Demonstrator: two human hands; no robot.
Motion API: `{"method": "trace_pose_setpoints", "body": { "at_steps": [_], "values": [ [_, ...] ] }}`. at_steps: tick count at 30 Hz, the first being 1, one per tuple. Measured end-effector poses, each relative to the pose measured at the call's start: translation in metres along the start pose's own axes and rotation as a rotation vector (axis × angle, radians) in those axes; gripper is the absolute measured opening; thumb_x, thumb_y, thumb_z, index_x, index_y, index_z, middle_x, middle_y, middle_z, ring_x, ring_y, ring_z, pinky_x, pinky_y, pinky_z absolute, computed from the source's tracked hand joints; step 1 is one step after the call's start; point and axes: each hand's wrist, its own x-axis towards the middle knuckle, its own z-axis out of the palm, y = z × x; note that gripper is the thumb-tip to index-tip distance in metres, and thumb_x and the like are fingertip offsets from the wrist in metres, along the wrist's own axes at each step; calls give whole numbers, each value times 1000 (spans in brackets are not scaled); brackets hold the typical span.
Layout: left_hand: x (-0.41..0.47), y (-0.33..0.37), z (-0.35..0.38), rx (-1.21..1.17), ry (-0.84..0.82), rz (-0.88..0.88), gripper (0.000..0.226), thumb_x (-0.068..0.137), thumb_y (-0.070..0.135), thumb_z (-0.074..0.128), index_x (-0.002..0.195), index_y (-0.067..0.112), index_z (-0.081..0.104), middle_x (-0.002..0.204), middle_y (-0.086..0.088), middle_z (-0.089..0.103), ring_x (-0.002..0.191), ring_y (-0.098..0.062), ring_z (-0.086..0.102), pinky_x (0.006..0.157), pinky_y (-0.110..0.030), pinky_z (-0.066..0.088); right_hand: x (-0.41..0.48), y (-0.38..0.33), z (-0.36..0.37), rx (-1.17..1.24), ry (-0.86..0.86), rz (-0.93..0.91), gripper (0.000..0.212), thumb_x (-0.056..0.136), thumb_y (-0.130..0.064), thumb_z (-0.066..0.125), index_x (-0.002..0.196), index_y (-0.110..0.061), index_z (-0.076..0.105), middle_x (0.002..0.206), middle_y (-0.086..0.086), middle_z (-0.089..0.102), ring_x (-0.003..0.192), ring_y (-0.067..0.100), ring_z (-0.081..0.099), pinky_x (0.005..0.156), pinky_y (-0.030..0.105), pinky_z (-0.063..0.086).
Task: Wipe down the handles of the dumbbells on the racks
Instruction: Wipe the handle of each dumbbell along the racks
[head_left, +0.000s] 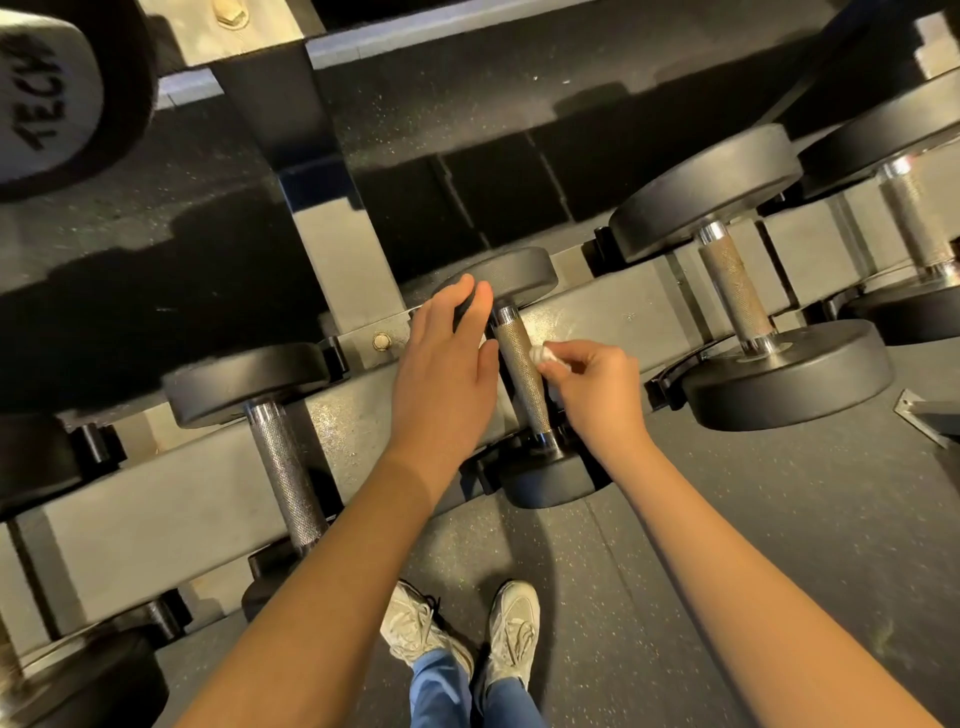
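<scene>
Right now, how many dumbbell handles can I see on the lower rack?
4 handles: one at the left, one in the middle beside the white wipe in the right hand, one further right, one far right. Others may be hidden.

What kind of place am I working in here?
Most likely a gym's free-weight area: black round-headed dumbbells with knurled metal handles sit in rows on a steel rack, over dark speckled rubber flooring.
</scene>
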Motion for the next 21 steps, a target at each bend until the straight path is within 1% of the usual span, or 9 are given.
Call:
{"method": "trace_pose_setpoints", "body": {
  "at_steps": [3, 5, 7, 10, 13, 16, 17, 19, 21],
  "values": [
    [-1, 0, -1, 2, -10, 4, 53, 99, 19, 43, 150, 22, 26, 154, 5, 22, 142, -10, 15, 112, -30, 28, 19, -8, 9, 63, 24, 13, 21, 87, -19, 68, 104, -7, 73, 77, -4, 64, 65, 5, 55, 67, 18, 48],
    [-1, -1, 0, -2, -7, 8, 53, 99, 18, 43, 150, 22, 26, 154, 5, 22, 142, -10, 15, 111, -28, 27, 26, -11, 13, 46, 18, -3, 18, 89, -19, 66, 103, -11, 73, 73, -10, 62, 67, 5, 55, 72, 25, 49],
    [-1, -2, 0, -6, 3, 12, 53, 99, 18, 43, 150, 22, 27, 153, 5, 23, 141, -9, 15, 110, -28, 28, 27, -10, 12, 65, -24, -13, 15, 89, -22, 65, 99, -15, 74, 71, -14, 59, 68, 4, 55, 72, 26, 48],
    [-1, -2, 2, -10, 13, 16, 52, 99, 17, 43, 149, 22, 28, 153, 4, 25, 141, -10, 17, 107, -28, 31, 22, 0, 2, 172, -145, 17, 4, 87, -23, 68, 85, -23, 72, 86, -3, 62, 77, 12, 61, 76, 29, 50],
    [-1, -3, 2, -11, 24, 30, 52, 99, 15, 44, 149, 20, 30, 152, 2, 28, 141, -13, 20, 107, -29, 32, 19, 8, -6, 77, -219, -24, 8, 83, -19, 72, 87, -25, 69, 99, 2, 61, 90, 13, 59, 85, 25, 46],
    [0, -4, 2, -3, 24, 29, 51, 99, 15, 44, 148, 19, 31, 151, 2, 28, 140, -13, 20, 106, -30, 33, 20, 6, -4, 31, -211, -21, 11, 82, -15, 73, 90, -21, 70, 91, -1, 65, 78, 6, 57, 71, 10, 42],
    [0, -4, 2, -2, 21, 31, 51, 99, 15, 44, 148, 19, 31, 151, 1, 29, 140, -13, 20, 106, -30, 34, 20, 5, -3, 20, -191, -24, 10, 81, -14, 74, 88, -21, 71, 89, 0, 66, 76, 7, 57, 69, 9, 43],
    [0, -5, 1, -2, 14, 36, 51, 99, 15, 43, 148, 19, 31, 151, 1, 29, 140, -13, 20, 106, -30, 35, 23, 4, 0, 71, -157, -2, 9, 79, -15, 76, 83, -22, 71, 83, 2, 67, 73, 11, 59, 73, 18, 49],
    [0, -6, 2, -3, 16, 37, 51, 99, 15, 43, 148, 19, 30, 151, 2, 28, 140, -13, 20, 106, -30, 35, 26, 0, 5, 146, -121, 35, 10, 79, -18, 77, 76, -25, 70, 73, -3, 65, 67, 10, 57, 71, 27, 51]
  ]
}}
